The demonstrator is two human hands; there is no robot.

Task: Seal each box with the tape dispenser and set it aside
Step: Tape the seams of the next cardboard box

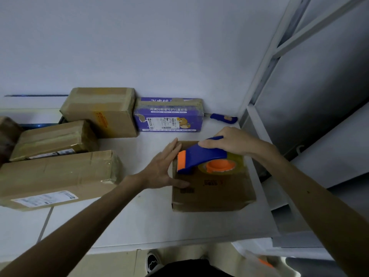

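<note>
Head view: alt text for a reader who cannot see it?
The right hand holds a blue-and-orange tape dispenser on top of a cardboard box while the left hand, fingers straight, steadies its left side. Other boxes sit behind and left.

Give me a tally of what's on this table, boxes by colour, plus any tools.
Brown cardboard boxes: 5, one cut off at the left edge
Purple box: 1
Tape dispenser: 1
Small blue tool by the wall: 1
Total: 8
</note>
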